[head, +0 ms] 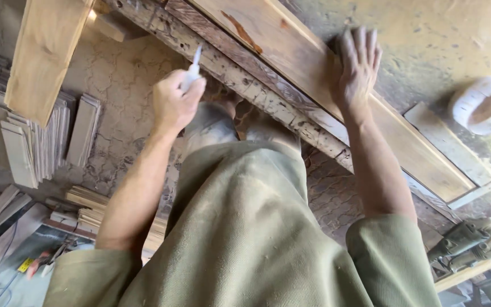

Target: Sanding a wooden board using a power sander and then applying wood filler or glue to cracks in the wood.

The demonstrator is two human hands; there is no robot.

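My left hand (pixel 174 102) is closed around a thin white marker or pencil (pixel 193 67), its tip pointing up toward the worn edge of the workbench (pixel 268 102). Flat on a long light wooden plank (pixel 313 74), fingers spread, lies my right hand (pixel 356 65), pressing near the plank's middle. The plank runs diagonally across the bench top. My body in an olive shirt fills the lower frame.
A white roll of tape (pixel 484 105) sits on the bench at right beside a narrow wood strip (pixel 447 142). A power sander (pixel 473 239) rests lower right. Stacks of thin wood slats (pixel 35 142) lie on the floor at left. Another board (pixel 44 51) leans upper left.
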